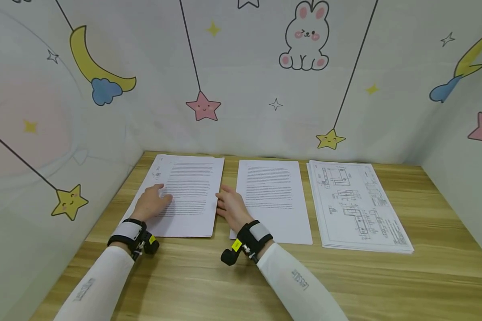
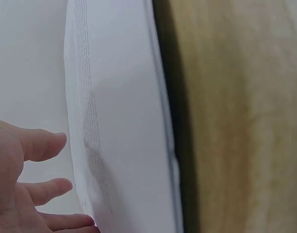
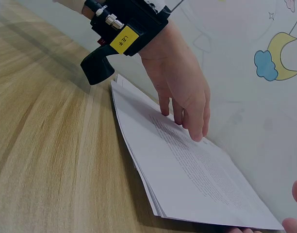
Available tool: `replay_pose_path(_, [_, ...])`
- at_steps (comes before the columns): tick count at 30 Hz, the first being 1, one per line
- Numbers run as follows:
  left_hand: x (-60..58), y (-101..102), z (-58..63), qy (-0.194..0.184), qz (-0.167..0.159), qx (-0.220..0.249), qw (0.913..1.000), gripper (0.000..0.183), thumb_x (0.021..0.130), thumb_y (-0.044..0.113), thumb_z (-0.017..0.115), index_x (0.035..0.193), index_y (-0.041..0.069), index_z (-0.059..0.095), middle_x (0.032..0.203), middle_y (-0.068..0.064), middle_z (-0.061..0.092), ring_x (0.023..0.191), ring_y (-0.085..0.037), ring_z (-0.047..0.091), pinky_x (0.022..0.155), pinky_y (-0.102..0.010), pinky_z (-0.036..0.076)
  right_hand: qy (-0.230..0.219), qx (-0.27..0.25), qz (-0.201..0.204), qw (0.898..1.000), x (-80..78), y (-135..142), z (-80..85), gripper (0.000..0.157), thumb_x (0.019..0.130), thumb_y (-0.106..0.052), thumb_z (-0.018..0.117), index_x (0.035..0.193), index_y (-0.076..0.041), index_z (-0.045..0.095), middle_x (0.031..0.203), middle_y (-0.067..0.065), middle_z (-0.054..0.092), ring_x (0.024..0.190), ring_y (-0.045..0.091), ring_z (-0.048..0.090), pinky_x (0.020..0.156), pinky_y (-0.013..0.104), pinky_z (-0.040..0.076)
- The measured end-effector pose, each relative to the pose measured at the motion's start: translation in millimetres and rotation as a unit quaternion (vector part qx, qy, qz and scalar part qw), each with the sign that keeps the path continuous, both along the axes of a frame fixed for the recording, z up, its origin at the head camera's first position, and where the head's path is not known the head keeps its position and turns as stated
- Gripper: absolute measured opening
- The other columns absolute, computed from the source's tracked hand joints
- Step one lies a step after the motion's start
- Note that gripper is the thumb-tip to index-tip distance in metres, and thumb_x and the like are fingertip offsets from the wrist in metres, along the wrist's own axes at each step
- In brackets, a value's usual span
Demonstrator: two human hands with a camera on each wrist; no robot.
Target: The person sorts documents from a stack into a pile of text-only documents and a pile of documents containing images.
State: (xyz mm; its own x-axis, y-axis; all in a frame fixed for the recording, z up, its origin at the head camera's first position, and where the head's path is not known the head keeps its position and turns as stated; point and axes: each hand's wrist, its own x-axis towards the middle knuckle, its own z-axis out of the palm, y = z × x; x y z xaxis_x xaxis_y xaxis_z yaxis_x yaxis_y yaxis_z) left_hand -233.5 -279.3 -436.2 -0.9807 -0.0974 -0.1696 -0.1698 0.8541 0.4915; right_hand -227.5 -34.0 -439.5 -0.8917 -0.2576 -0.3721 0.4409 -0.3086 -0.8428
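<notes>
A stack of printed paper [image 1: 184, 226] lies at the left of the table, its top sheet covered in lines of text. My left hand [image 1: 151, 204] is over the left part of this stack, thumb and fingers spread and holding nothing; in the right wrist view the left hand [image 3: 180, 85] points its fingers down at the sheets. Beside the stack's right edge is my right hand [image 1: 234, 208], fingers extended. Its fingertips [image 3: 243, 230] meet the paper's edge at the bottom of the right wrist view, with the thumb apart from them.
Partly under the right forearm's side lies a text sheet [image 1: 271, 223] in the middle. Farther right is a stack of technical drawings [image 1: 357, 200]. All rest on a wood-grain table [image 1: 438, 223], enclosed by a patterned cloth wall [image 1: 249, 133] behind and at both sides.
</notes>
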Motion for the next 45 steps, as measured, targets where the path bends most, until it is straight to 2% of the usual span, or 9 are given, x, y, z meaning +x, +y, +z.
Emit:
replay_pose_path(9, [0.2,9.2,-3.7,-0.001,0.001,0.007,1.0,0.064,0.1,0.026,0.044,0.149,-0.012,0.03,0.151,-0.037,0.033,0.14,-0.053,0.034,0.113,-0.061,0.033,-0.012,-0.036,0.015,0.999,-5.4,-1.1,-8.3,0.071,0.101,-0.01,0.047,0.16,-0.01,0.009,0.166,0.019,0.013,0.153,0.037,0.019,0.124,0.05,0.023])
replay_pose_path(13, [2.6,15.3,-4.7,0.002,0.001,0.011,0.9999,0.063,0.1,0.027,0.046,0.149,-0.011,0.032,0.152,-0.036,0.034,0.141,-0.053,0.033,0.113,-0.061,0.033,-0.022,-0.05,-0.013,0.998,-6.3,-2.1,-10.1,0.079,0.097,-0.003,0.049,0.16,-0.006,0.001,0.168,0.017,0.003,0.156,0.033,0.008,0.126,0.046,0.015])
replay_pose_path(15, [3.6,18.5,-5.4,0.004,0.0,0.014,0.9999,0.063,0.1,0.027,0.047,0.148,-0.01,0.032,0.152,-0.036,0.034,0.141,-0.052,0.033,0.114,-0.061,0.033,-0.022,-0.041,-0.02,0.999,-6.3,-2.2,-11.6,0.077,0.095,-0.001,0.051,0.159,-0.003,0.008,0.167,0.016,0.011,0.155,0.03,0.013,0.126,0.044,0.016])
replay_pose_path(17, [4.7,22.6,-5.7,0.005,-0.003,0.02,0.9998,0.062,0.1,0.027,0.047,0.148,-0.01,0.033,0.152,-0.035,0.035,0.142,-0.051,0.033,0.114,-0.06,0.033,-0.022,-0.022,-0.021,0.999,-5.3,-1.6,-13.3,0.067,0.094,-0.001,0.053,0.155,-0.001,0.024,0.162,0.015,0.026,0.149,0.028,0.029,0.123,0.04,0.026])
replay_pose_path(21, [6.5,31.3,-5.5,0.002,-0.012,0.035,0.9993,0.062,0.101,0.028,0.048,0.149,-0.008,0.034,0.153,-0.033,0.035,0.143,-0.049,0.033,0.115,-0.059,0.033,-0.018,0.024,0.005,1.0,-0.9,2.3,-15.4,0.043,0.095,-0.003,0.054,0.138,-0.002,0.05,0.139,0.013,0.056,0.118,0.022,0.057,0.099,0.033,0.045])
replay_pose_path(24, [7.3,35.9,-5.1,-0.002,-0.013,0.044,0.9989,0.061,0.102,0.028,0.048,0.15,-0.007,0.034,0.154,-0.032,0.034,0.144,-0.048,0.032,0.115,-0.059,0.032,-0.011,0.03,0.015,0.999,0.8,7.2,-15.4,0.039,0.096,-0.002,0.051,0.135,-0.002,0.052,0.132,0.014,0.061,0.109,0.019,0.061,0.089,0.03,0.048])
replay_pose_path(30, [8.1,37.3,-0.4,0.006,0.006,0.096,0.9954,0.06,0.103,0.03,0.046,0.152,-0.002,0.033,0.156,-0.029,0.034,0.146,-0.044,0.033,0.117,-0.056,0.032,0.005,0.024,0.029,0.999,0.0,20.0,-11.1,0.043,0.099,-0.005,0.047,0.142,-0.009,0.048,0.136,0.011,0.059,0.117,0.021,0.059,0.091,0.032,0.048])
replay_pose_path(38, [5.0,36.9,11.1,-0.014,0.089,0.256,0.9624,0.067,0.104,0.035,0.044,0.159,0.009,0.016,0.159,-0.025,0.032,0.144,-0.039,0.037,0.118,-0.051,0.034,0.036,-0.023,0.049,0.998,-7.3,41.1,1.1,0.046,0.102,-0.005,0.044,0.147,-0.015,0.044,0.144,0.013,0.055,0.129,0.025,0.056,0.096,0.035,0.048])
replay_pose_path(45, [1.6,43.6,8.1,-0.069,0.089,0.358,0.9268,0.072,0.103,0.04,0.047,0.161,0.014,0.012,0.158,-0.015,0.039,0.136,-0.029,0.05,0.105,-0.033,0.048,0.042,-0.048,0.056,0.996,-13.4,70.3,9.2,0.047,0.103,-0.005,0.042,0.147,-0.018,0.043,0.145,0.013,0.053,0.128,0.025,0.057,0.095,0.036,0.049])
